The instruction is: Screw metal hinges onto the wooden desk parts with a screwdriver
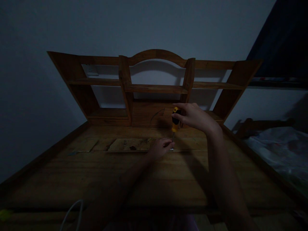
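My right hand is closed around the yellow and black handle of a screwdriver. The screwdriver stands nearly upright, its shaft pointing down. My left hand is closed at the lower end of the shaft, fingertips together by a small shiny metal piece. What those fingers pinch is too small and dark to make out. Beneath them lies a long, thin wooden board with a dark spot on it, flat on the wooden desktop.
A shelf unit with an arched top rises behind the desktop. A small wooden piece and thin metal items lie on the left. A white cable loops at the front edge. Bedding is on the right.
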`<state>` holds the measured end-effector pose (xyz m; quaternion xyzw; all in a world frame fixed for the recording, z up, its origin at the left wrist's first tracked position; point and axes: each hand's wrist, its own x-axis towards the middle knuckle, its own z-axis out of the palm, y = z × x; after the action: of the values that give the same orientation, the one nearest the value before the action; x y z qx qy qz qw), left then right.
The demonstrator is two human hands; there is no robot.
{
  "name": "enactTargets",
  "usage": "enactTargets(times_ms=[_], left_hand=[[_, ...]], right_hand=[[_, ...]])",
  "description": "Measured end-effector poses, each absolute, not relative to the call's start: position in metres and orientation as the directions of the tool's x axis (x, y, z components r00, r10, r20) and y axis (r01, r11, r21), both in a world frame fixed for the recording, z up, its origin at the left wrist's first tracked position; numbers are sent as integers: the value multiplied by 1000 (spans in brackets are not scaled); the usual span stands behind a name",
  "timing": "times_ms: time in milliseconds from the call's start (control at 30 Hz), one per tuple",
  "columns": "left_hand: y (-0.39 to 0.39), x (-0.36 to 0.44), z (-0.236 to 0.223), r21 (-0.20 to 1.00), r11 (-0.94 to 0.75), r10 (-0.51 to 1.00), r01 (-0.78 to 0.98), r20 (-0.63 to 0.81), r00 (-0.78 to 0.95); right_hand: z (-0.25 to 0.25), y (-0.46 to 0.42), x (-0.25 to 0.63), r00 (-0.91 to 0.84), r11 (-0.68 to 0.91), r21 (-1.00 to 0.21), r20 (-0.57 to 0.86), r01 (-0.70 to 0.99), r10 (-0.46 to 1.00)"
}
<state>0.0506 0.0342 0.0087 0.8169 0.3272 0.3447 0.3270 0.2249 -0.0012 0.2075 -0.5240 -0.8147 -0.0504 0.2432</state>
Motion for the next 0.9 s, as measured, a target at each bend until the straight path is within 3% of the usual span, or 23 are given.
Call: enactTargets(times_ms=[233,467,767,900], left_hand=[[33,51,10,742,-595,749,309,373,548],[34,50,10,746,-586,757,317,363,543],[33,51,10,752,-591,745,292,370,555],[34,50,7,749,-585,754,311,361,549]], right_hand=[[202,3,219,-276,335,-37,485,942,830],[210,-4,224,-359,476,-261,392,839,847],[207,-1,223,-339,443,-167,430,881,837],[206,-1,224,-368,464,-182,394,867,842]])
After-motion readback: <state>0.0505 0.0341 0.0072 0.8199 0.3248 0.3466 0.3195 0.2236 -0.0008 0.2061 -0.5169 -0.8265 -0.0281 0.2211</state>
